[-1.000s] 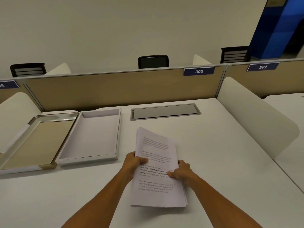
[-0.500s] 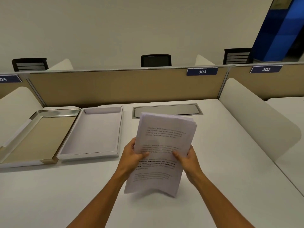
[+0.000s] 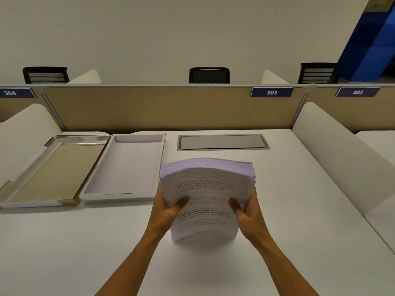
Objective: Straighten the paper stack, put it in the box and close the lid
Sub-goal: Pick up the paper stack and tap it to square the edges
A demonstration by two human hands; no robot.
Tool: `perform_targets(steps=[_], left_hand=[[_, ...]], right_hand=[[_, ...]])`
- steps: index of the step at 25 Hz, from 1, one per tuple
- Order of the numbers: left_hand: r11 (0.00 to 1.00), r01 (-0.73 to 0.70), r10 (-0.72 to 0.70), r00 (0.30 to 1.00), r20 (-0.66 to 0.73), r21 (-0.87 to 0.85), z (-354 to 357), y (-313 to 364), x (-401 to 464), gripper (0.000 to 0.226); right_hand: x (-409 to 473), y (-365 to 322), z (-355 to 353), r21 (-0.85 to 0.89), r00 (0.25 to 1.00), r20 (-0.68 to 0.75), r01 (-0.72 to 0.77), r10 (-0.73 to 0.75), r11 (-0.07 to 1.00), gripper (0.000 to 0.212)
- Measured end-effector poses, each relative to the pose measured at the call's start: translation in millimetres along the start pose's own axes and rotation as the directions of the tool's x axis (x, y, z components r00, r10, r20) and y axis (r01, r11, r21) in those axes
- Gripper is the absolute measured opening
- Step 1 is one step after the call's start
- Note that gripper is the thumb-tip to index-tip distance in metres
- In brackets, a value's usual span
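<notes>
A thick stack of printed white paper point(image 3: 206, 189) stands almost upright on its bottom edge on the white desk point(image 3: 299, 210), bowed toward me, its top edges slightly fanned. My left hand point(image 3: 165, 207) grips its left side and my right hand point(image 3: 248, 212) grips its right side, thumbs on the printed front page. Left of the stack the shallow white box point(image 3: 128, 167) lies open with nothing in it. Its lid point(image 3: 51, 169), with a tan inside and silvery rim, lies upturned further left.
A metal cable hatch point(image 3: 222, 142) is set into the desk behind the stack. A tan partition point(image 3: 162, 107) with number labels closes the far side, and curved white dividers point(image 3: 342, 154) stand at both sides. Black chairs show beyond the partition.
The stack was lying flat on the desk; both hands have lifted it, tipped it upright and set its bottom edge on the desk, squaring the sheets.
</notes>
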State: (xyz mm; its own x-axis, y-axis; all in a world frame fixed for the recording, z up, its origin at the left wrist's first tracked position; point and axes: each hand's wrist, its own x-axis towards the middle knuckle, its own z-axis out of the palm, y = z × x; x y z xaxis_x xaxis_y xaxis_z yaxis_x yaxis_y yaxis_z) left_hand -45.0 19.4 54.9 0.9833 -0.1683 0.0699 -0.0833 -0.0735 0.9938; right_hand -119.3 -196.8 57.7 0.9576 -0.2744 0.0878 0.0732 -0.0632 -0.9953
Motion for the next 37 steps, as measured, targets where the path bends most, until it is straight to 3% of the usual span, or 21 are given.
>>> perform_targets(steps=[11, 17, 24, 33, 37], left_hand=[[1.000, -0.016, 0.017, 0.999, -0.039, 0.024, 9, -12, -8, 0.054], [0.999, -0.010, 0.014, 0.998, -0.069, 0.051, 1, -24, -10, 0.062], [0.995, -0.008, 0.010, 1.000, -0.018, 0.099, -1, -23, -13, 0.046], [0.987, 0.021, -0.024, 1.000, 0.018, 0.159, -9, -33, -16, 0.063], [0.982, -0.028, 0.019, 0.999, 0.050, 0.188, -12, -25, -18, 0.048]], right_hand=[[-11, 14, 5, 0.018, 0.998, -0.054, 0.018, -0.017, 1.000, 0.051], [-10, 17, 8, -0.011, 0.999, 0.033, -0.011, 0.011, 1.000, 0.047], [-4, 12, 6, -0.062, 0.999, -0.010, 0.036, -0.036, 0.997, 0.060], [-9, 20, 8, -0.141, 0.997, 0.081, 0.006, 0.005, 0.990, 0.055], [-8, 20, 6, -0.175, 0.998, 0.067, 0.022, -0.011, 0.984, 0.061]])
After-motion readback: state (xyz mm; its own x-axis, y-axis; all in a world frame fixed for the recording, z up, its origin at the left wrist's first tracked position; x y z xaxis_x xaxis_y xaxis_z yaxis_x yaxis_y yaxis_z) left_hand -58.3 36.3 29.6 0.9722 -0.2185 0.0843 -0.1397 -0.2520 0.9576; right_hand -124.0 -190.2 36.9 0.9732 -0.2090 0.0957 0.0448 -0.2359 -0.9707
